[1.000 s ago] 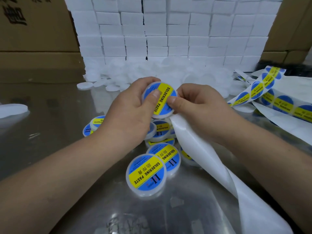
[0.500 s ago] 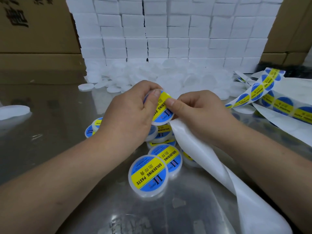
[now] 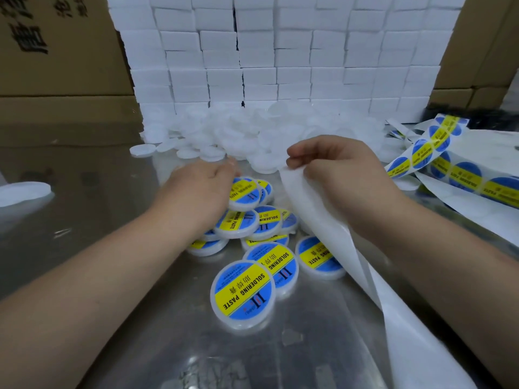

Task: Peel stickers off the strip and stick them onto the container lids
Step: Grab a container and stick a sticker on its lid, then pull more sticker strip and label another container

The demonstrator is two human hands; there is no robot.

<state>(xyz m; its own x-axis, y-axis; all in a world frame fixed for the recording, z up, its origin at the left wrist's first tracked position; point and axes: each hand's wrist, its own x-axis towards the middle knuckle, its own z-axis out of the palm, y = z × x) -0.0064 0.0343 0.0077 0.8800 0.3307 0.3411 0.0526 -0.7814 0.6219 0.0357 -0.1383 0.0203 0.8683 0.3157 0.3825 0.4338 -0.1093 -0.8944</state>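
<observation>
Right hand (image 3: 337, 175) pinches backing strip (image 3: 331, 234) at top edge. Left hand (image 3: 202, 189) over labelled lids (image 3: 238, 223), grip blurred, cannot tell. Bare table (image 3: 98, 220) left of it.

Head-worn view, forward-down, close over table (image 3: 92, 226)

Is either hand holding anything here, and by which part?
The right hand pinches the white backing strip at its upper end. The left hand reaches toward the blank lids; any grip there cannot be told.
</observation>
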